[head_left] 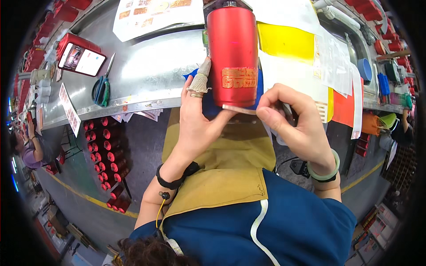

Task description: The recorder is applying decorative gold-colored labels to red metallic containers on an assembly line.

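Observation:
A red metallic bottle (233,40) lies on a blue cloth (259,91) at the bench's front edge, its base toward me. A gold patterned emblem (239,78) sits on its side near the base. My left hand (195,117) holds the bottle at its left side, a pale cloth cover on one finger, with the thumb near the base. A thin pale strip (239,109) crosses just below the base, close to that thumb. My right hand (297,122) is closed, pinching the strip's right end between thumb and fingers. Its other fingers are partly hidden.
Scissors (102,86) and a phone (82,58) leaning on a red object are at left. Sticker sheets (159,15), a yellow sheet (286,43) and white papers (335,62) cover the bench. A blue cup (364,69) stands right. Red cylinders (106,146) are stacked below; a person (33,144) is at far left.

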A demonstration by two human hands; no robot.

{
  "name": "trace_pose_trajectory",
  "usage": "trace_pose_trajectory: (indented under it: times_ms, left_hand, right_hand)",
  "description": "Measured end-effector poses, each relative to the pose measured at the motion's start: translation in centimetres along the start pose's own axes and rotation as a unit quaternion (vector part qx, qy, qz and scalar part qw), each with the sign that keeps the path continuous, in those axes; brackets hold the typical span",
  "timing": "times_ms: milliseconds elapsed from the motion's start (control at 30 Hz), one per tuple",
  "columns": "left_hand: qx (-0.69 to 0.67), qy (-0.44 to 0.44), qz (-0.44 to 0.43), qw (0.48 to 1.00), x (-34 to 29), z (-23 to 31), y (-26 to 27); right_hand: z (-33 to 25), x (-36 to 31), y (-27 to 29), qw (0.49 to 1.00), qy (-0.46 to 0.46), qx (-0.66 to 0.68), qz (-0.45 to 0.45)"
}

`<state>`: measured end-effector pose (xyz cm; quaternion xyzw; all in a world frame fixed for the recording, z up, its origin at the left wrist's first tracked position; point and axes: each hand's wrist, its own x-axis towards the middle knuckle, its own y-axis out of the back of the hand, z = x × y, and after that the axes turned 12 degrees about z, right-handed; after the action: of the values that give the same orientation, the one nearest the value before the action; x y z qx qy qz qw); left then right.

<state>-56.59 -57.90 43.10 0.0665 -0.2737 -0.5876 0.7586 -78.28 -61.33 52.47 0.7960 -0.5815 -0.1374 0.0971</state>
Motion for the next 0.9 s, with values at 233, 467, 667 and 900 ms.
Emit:
trace_pose_trajectory:
  times_ms: [233,467,667,900]
  left_hand:
    - [-0.222,0.089,-0.068,0.969,0.0,-0.8,1.1]
    - [-0.193,0.093,-0.025,0.976,-0.2,0.2,-0.2]
    - [-0.156,0.077,-0.015,0.985,-0.5,0.2,-0.5]
    - [-0.148,0.084,-0.013,0.985,-0.5,0.4,-0.5]
  right_hand:
    - [2.1,0.1,-0.1,0.998,-0.046,-0.002,0.033]
    - [2.9,0.0,0.2,0.998,-0.05,-0.006,0.043]
    - [3.3,0.0,0.3,0.997,-0.063,-0.007,0.043]
    - [3.5,0.2,0.4,0.998,-0.05,-0.009,0.046]
